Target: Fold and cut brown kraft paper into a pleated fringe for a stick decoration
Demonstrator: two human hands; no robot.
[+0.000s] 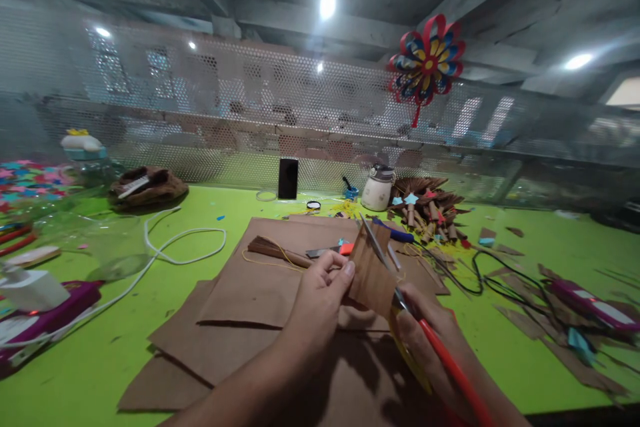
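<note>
My left hand pinches a small piece of pleated brown paper by its left edge and holds it upright above the table. My right hand grips scissors with red and yellow handles. Their metal blades point up and away, lying along the paper's right edge. Below both hands lie several flat sheets of brown paper stacked on the green table.
A white cable loops at left beside a white charger. A black phone, a white jar and folded brown paper fans stand at the back. Black cables and paper scraps lie right. A paper pinwheel hangs on the mesh wall.
</note>
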